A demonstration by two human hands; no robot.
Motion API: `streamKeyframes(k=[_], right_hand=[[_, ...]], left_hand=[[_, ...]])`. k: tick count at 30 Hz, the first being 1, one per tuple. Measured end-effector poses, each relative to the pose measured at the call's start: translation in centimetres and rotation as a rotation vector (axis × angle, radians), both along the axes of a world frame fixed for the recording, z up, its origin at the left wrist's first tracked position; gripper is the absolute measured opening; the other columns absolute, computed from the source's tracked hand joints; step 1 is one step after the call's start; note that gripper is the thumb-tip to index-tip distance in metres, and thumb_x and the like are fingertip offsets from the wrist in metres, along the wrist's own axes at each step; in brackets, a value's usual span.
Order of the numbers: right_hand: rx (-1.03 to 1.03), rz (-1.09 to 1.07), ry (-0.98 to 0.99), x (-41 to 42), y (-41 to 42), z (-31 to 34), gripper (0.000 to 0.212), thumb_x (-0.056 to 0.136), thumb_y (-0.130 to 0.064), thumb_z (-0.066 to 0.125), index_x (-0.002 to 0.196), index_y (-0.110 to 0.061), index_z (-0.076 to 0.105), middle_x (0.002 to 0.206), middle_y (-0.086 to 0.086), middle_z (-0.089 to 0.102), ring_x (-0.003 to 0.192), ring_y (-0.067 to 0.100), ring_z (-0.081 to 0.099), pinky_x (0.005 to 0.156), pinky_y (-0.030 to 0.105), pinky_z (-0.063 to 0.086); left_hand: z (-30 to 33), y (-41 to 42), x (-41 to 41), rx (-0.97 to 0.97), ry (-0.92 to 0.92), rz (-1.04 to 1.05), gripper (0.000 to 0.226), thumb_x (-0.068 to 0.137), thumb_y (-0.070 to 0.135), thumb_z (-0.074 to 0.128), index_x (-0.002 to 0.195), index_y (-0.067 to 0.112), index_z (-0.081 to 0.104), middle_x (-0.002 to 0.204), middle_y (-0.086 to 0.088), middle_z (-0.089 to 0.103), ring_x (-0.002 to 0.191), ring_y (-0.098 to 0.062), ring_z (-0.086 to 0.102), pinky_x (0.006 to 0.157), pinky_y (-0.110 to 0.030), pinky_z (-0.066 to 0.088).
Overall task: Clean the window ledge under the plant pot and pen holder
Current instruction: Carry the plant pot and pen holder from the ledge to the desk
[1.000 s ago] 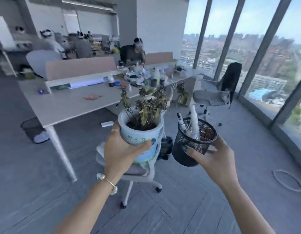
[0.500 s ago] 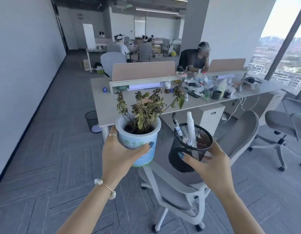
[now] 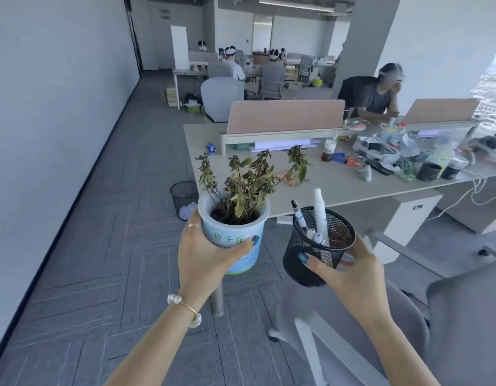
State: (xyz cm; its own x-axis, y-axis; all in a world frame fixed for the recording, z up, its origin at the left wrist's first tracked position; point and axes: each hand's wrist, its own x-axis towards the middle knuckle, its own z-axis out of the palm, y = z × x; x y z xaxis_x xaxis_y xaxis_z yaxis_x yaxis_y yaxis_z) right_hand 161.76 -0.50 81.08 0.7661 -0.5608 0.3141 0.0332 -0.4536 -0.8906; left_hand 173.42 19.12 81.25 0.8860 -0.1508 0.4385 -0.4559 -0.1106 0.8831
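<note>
My left hand [image 3: 205, 260] grips a white and blue plant pot [image 3: 235, 235] with green lettering and a wilted plant, held upright in the air. In my right hand [image 3: 349, 271] is a black mesh pen holder [image 3: 313, 252], tilted slightly, with pens and a white marker standing in it. Both are carried over the grey floor, just short of a long desk [image 3: 338, 182]. The window ledge is out of view.
A grey office chair [image 3: 441, 310] stands close at lower right. A black mesh bin [image 3: 183, 195] sits on the floor by the desk's left end. The desk's right half is cluttered with cups and bottles. A person [image 3: 377, 96] sits behind it; a white wall runs along the left.
The view has swung left, away from the windows and toward the desk and the wall. Both hands still hold the pot and the pen holder at about the same height.
</note>
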Motion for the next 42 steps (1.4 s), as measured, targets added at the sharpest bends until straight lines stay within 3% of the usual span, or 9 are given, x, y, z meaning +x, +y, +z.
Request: streamKeyframes(k=[5,11,13,18,24,30,37,39,42], right_hand=[[0.026,-0.007,0.004,10.0,2.3,-0.3,0.053,0.055,-0.03,0.087,0.102,-0.033,0.063,0.097,-0.028,0.067,0.089,-0.009,0.061,0.069,0.001,0.042],[0.046,-0.025,0.022,19.8,3.2,-0.9,0.053,0.057,-0.025,0.087,0.104,-0.029,0.062,0.097,-0.017,0.07,0.085,-0.006,0.063,0.069,0.001,0.043],[0.05,-0.034,0.025,22.8,2.9,-1.1,0.053,0.057,-0.025,0.086,0.105,-0.027,0.063,0.099,-0.016,0.07,0.084,-0.007,0.063,0.068,0.002,0.045],[0.058,-0.047,0.024,30.3,0.9,-1.9,0.055,0.059,-0.025,0.086,0.107,-0.029,0.061,0.099,-0.018,0.068,0.084,-0.009,0.062,0.065,0.004,0.047],[0.071,-0.058,0.049,40.1,-2.9,-3.3,0.06,0.057,-0.029,0.087,0.11,-0.032,0.058,0.102,-0.015,0.068,0.087,-0.004,0.062,0.066,-0.001,0.043],[0.063,-0.061,0.106,48.0,-5.7,-5.0,0.061,0.054,-0.032,0.088,0.098,-0.051,0.05,0.1,-0.022,0.065,0.088,-0.014,0.058,0.07,0.002,0.045],[0.136,-0.133,0.206,54.5,-6.8,-9.1,0.06,0.051,-0.033,0.088,0.095,-0.051,0.051,0.102,-0.022,0.064,0.091,0.0,0.062,0.074,0.023,0.052],[0.156,-0.176,0.224,56.3,-6.8,-10.4,0.059,0.051,-0.033,0.088,0.095,-0.049,0.052,0.1,-0.023,0.064,0.091,0.001,0.063,0.075,0.025,0.053],[0.19,-0.26,0.248,59.2,-6.7,-12.1,0.058,0.052,-0.029,0.089,0.092,-0.048,0.051,0.097,-0.025,0.062,0.091,0.002,0.063,0.075,0.026,0.053]], left_hand=[[0.2,1.8,10.4,0.024,-0.022,-0.05,0.076,0.05,0.043,0.083,0.119,0.039,0.051,0.115,0.019,0.063,0.111,-0.002,0.058,0.087,-0.016,0.049],[-0.6,1.9,20.9,0.038,-0.017,-0.05,0.077,0.052,0.034,0.085,0.121,0.031,0.053,0.117,0.014,0.063,0.113,-0.007,0.059,0.091,-0.028,0.052],[-0.9,1.5,23.9,0.035,-0.008,-0.059,0.076,0.052,0.031,0.087,0.12,0.031,0.053,0.115,0.015,0.064,0.11,-0.005,0.06,0.09,-0.024,0.052],[-2.1,-0.6,31.5,0.017,0.045,-0.073,0.083,0.046,0.045,0.083,0.122,0.029,0.052,0.113,0.017,0.064,0.106,0.0,0.061,0.082,-0.014,0.05],[-3.8,-4.4,41.6,0.05,0.063,-0.063,0.082,0.046,0.04,0.085,0.12,0.034,0.05,0.114,0.015,0.063,0.105,0.001,0.06,0.078,-0.007,0.047],[-6.0,-7.6,50.6,0.086,0.08,-0.058,0.083,0.049,0.03,0.089,0.122,0.032,0.049,0.115,0.012,0.063,0.106,-0.002,0.06,0.085,-0.021,0.051],[-9.9,-10.0,59.2,0.138,0.131,-0.132,0.086,0.047,0.04,0.084,0.123,0.026,0.048,0.116,0.008,0.063,0.11,-0.008,0.059,0.088,-0.023,0.05],[-11.0,-10.8,61.8,0.153,0.148,-0.164,0.086,0.046,0.041,0.083,0.123,0.024,0.048,0.117,0.007,0.062,0.11,-0.009,0.059,0.088,-0.022,0.05],[-12.9,-11.9,65.7,0.183,0.167,-0.235,0.088,0.047,0.041,0.085,0.124,0.022,0.047,0.118,0.004,0.061,0.112,-0.011,0.059,0.092,-0.031,0.052]])
